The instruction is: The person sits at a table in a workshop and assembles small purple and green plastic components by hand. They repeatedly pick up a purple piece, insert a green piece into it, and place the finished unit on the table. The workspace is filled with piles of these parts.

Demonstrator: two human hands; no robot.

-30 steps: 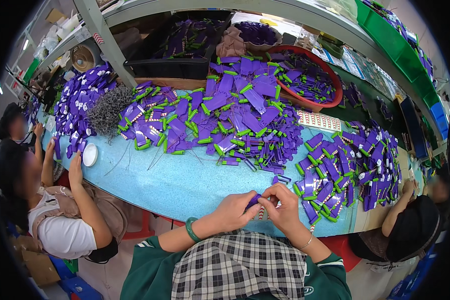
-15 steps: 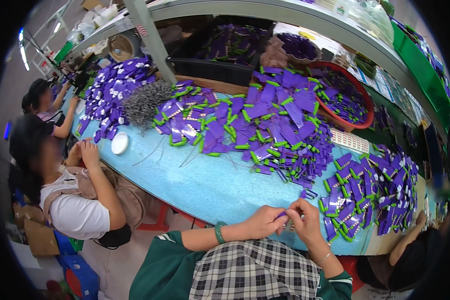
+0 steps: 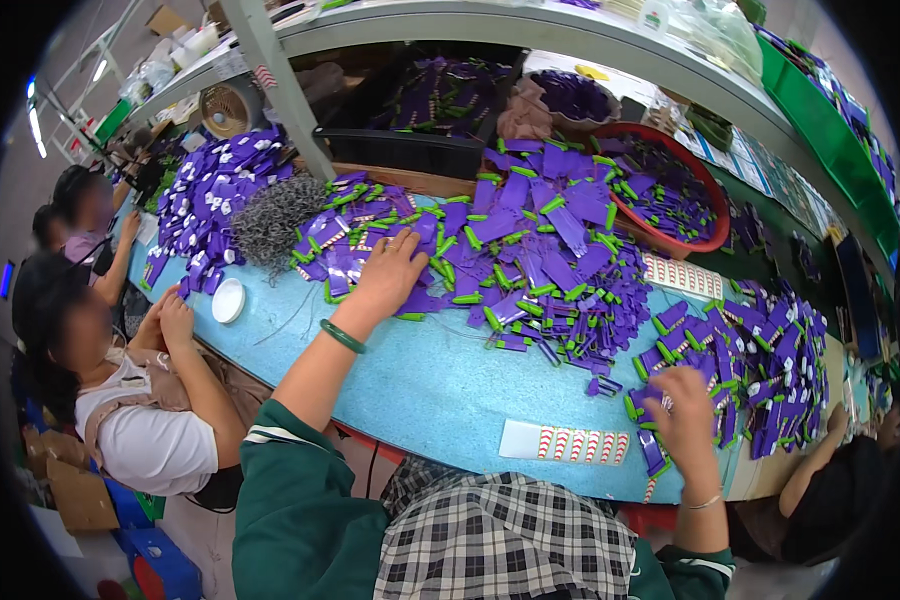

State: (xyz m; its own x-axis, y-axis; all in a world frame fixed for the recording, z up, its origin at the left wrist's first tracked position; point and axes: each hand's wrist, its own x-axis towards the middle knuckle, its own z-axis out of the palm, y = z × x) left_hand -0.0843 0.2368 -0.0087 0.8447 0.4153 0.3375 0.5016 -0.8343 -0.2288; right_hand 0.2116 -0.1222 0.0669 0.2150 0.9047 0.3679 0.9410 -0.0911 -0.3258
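My left hand (image 3: 390, 270), with a green bangle above its wrist, reaches forward onto the middle pile of purple and green plastic pieces (image 3: 560, 215). Its fingers are spread over the pieces, and what lies under the fingertips is hidden. Over the near edge of the right-hand pile of similar pieces (image 3: 770, 370), many with patterned strips, my right hand (image 3: 682, 415) hovers with bent, parted fingers; I make out nothing held. Between my arms, a white sheet with red-marked stickers (image 3: 565, 443) lies near the table's front edge.
Grey tangled wire-like strands (image 3: 278, 222) and purple pieces with white parts (image 3: 215, 195) lie left. A white lid (image 3: 228, 300) rests nearby. Behind stand a black crate (image 3: 400, 150) and a red basin (image 3: 715, 200). A shelf (image 3: 530, 30) crosses above; co-workers sit on both sides.
My hands were together at the front edge around a purple piece. The left has gone forward to the middle pile, the right sideways to the right pile. The sticker sheet is uncovered.
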